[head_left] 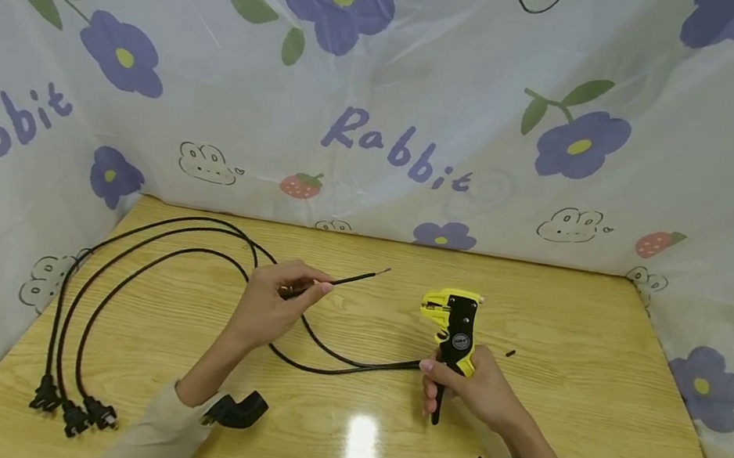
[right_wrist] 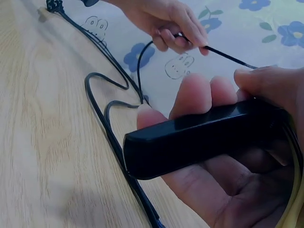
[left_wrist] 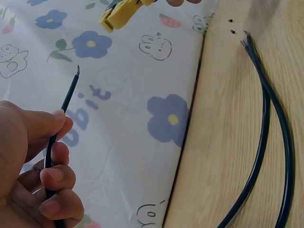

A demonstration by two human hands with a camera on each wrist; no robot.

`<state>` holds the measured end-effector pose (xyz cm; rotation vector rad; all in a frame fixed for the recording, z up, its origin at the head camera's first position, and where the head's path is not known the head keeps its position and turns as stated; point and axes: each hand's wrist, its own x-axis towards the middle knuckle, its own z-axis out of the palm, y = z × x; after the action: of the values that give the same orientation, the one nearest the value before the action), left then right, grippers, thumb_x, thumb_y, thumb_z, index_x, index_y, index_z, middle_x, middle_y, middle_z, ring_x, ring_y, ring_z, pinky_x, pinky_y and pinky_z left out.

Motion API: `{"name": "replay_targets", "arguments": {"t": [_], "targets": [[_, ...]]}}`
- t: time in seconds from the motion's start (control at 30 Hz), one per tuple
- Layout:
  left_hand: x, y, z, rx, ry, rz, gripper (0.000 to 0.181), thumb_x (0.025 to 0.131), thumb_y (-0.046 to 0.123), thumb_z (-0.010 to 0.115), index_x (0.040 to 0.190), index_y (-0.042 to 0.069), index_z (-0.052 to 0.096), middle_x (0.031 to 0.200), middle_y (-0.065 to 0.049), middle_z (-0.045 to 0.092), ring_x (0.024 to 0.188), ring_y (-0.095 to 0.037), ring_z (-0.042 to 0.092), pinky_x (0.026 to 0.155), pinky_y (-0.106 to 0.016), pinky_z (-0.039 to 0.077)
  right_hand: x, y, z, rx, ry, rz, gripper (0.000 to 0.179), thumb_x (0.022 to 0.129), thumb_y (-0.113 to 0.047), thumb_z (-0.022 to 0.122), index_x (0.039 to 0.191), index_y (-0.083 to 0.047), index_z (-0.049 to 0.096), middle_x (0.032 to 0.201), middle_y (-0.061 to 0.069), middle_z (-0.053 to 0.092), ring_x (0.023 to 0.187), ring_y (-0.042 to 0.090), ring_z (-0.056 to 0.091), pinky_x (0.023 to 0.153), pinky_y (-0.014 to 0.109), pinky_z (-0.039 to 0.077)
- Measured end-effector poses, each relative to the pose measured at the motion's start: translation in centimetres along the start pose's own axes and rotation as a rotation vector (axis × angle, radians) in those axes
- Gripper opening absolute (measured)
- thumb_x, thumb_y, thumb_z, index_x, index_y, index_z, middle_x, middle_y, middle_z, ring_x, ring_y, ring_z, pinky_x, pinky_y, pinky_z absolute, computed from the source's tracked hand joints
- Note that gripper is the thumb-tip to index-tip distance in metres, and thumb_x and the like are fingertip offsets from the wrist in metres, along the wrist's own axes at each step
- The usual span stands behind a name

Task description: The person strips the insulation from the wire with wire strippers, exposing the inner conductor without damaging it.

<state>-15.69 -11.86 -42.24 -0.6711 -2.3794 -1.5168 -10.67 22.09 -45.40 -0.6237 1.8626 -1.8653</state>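
My left hand (head_left: 266, 305) pinches a black power cord (head_left: 354, 279) near its end, between thumb and fingers. Bare wire strands (left_wrist: 78, 70) stick out past the black sheath in the left wrist view, slightly bent at the tip. My right hand (head_left: 485, 389) grips a yellow and black wire stripper (head_left: 462, 318) upright by its handles, its head apart from the cord end and to the right of it. Fingers wrap the black handle (right_wrist: 199, 137) in the right wrist view, where the tool's head is out of frame.
Two more black cords (head_left: 324, 371) lie on the wooden table (head_left: 337, 430), their bared ends (left_wrist: 245, 42) near the stripper. Several plugs (head_left: 76, 415) sit at the front left. Small black sheath offcuts (head_left: 510, 353) lie right of the tool. A patterned curtain (head_left: 384, 208) borders the table.
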Motion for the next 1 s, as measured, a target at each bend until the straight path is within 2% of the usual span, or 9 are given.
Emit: {"name": "replay_targets", "arguments": {"t": [0.2, 0.43, 0.53, 0.73, 1.0], "targets": [[0.1, -0.4, 1.3, -0.001, -0.034, 0.011, 0.01, 0.098, 0.017, 0.072, 0.104, 0.017, 0.079, 0.076, 0.004, 0.061, 0.064, -0.01, 0.047, 0.056, -0.024, 0.04, 0.0, 0.1, 0.2, -0.007, -0.006, -0.013, 0.025, 0.107, -0.012, 0.054, 0.101, 0.013, 0.058, 0.076, 0.009, 0.064, 0.064, 0.031, 0.069, 0.064, 0.058, 0.058], [-0.2, -1.2, 2.9, 0.018, -0.104, -0.051, 0.011, 0.098, 0.02, 0.072, 0.105, 0.018, 0.08, 0.081, 0.004, 0.066, 0.068, -0.012, 0.051, 0.058, -0.024, 0.041, 0.0, 0.0, 0.0, 0.039, 0.019, 0.021, 0.035, 0.107, -0.014, 0.055, 0.104, 0.021, 0.053, 0.077, 0.007, 0.067, 0.066, 0.023, 0.072, 0.064, 0.057, 0.059], [-0.2, -1.5, 3.7, 0.039, -0.131, -0.063, 0.01, 0.098, 0.02, 0.072, 0.104, 0.019, 0.08, 0.082, 0.004, 0.067, 0.069, -0.012, 0.053, 0.06, -0.024, 0.041, -0.1, 0.0, -0.1, 0.042, 0.028, 0.027, 0.032, 0.107, -0.014, 0.055, 0.103, 0.018, 0.055, 0.079, 0.007, 0.068, 0.069, 0.023, 0.073, 0.066, 0.055, 0.06], [-0.6, -1.9, 4.8, 0.076, -0.202, -0.069, 0.012, 0.098, 0.019, 0.072, 0.103, 0.013, 0.08, 0.082, 0.004, 0.066, 0.07, -0.011, 0.054, 0.063, -0.025, 0.042, -0.4, 0.0, -0.6, 0.028, 0.042, 0.019, 0.02, 0.107, -0.012, 0.054, 0.105, 0.007, 0.061, 0.083, 0.006, 0.071, 0.074, 0.026, 0.075, 0.071, 0.052, 0.061], [-1.0, -2.1, 5.4, 0.109, -0.274, -0.088, 0.012, 0.098, 0.018, 0.072, 0.102, 0.01, 0.08, 0.088, 0.003, 0.069, 0.076, -0.011, 0.059, 0.069, -0.025, 0.05, -0.9, -0.2, -1.2, 0.047, 0.086, 0.054, 0.034, 0.107, -0.015, 0.057, 0.113, 0.018, 0.052, 0.085, 0.007, 0.072, 0.077, 0.028, 0.077, 0.075, 0.053, 0.061]]}}
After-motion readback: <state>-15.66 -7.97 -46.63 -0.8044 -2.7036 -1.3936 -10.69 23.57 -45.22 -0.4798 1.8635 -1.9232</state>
